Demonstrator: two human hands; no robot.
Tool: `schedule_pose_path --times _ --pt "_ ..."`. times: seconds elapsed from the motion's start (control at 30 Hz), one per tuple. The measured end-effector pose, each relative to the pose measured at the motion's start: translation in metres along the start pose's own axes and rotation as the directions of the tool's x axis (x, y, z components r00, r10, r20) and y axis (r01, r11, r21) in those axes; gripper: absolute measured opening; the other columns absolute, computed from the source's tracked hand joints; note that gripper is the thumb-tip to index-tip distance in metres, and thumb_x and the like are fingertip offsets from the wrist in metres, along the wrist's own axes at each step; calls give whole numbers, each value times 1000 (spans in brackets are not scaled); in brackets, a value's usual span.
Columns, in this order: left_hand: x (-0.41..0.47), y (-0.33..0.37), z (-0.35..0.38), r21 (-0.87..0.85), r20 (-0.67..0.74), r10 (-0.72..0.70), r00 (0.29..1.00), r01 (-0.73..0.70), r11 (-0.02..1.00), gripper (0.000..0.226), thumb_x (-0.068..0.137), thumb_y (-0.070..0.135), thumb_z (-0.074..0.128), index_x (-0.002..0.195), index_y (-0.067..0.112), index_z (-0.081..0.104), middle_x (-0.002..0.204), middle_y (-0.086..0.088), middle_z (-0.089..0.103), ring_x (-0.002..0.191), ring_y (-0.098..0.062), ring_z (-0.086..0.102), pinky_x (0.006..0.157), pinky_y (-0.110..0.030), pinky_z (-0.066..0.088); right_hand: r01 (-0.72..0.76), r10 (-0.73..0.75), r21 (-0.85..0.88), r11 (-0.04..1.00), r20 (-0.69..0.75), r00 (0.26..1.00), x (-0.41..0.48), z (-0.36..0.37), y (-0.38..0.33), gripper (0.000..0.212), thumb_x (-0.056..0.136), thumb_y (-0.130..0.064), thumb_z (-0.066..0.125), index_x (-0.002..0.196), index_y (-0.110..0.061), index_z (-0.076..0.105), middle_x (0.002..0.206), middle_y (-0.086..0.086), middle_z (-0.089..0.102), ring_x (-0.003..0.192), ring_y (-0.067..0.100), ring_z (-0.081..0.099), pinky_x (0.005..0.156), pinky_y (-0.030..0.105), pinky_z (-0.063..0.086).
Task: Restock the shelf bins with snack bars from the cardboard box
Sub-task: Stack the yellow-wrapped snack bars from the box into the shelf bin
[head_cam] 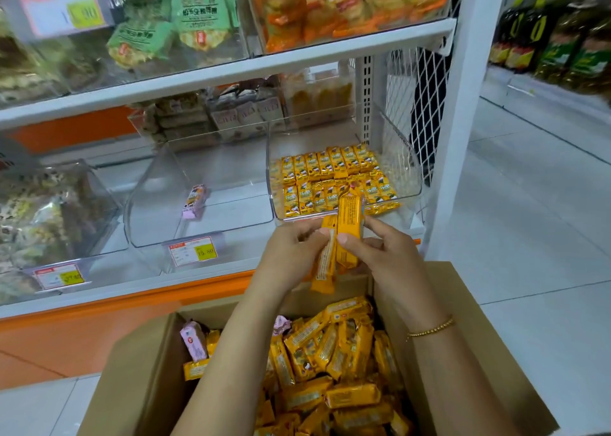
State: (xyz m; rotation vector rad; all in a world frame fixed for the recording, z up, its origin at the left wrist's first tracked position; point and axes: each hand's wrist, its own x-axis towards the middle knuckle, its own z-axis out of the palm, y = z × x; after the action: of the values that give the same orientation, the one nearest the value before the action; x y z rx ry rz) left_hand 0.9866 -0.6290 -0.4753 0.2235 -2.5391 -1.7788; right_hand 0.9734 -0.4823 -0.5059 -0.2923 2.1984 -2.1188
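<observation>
The left hand (291, 247) curls round one hanging yellow snack bar (325, 265), and the right hand (380, 253) pinches a second bar (349, 228), upright and touching the first. At twelve o'clock from them the clear bin (405, 171) holds rows of such bars (a lone pink bar (195, 200) lies at ten o'clock). The cardboard box (155, 363) at six o'clock is heaped with more.
</observation>
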Motion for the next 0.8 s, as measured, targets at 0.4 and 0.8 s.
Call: schedule_pose_path --times 0.4,0.8 --pt "8 5 -16 -169 160 59 985 -32 985 23 84 12 67 107 14 69 90 2 74 87 -11 69 76 -24 54 -72 37 339 938 107 994 15 -18 -11 39 81 -31 65 117 -17 65 106 10 71 96 29 68 77 43 57" --pt "11 13 -2 -196 -1 206 979 -202 960 21 86 20 64 104 11 70 90 -2 75 82 -12 70 72 -19 54 -63 12 349 935 146 989 17 -16 -16 39 81 -28 63 117 -13 65 106 10 71 98 28 68 88 49 54"
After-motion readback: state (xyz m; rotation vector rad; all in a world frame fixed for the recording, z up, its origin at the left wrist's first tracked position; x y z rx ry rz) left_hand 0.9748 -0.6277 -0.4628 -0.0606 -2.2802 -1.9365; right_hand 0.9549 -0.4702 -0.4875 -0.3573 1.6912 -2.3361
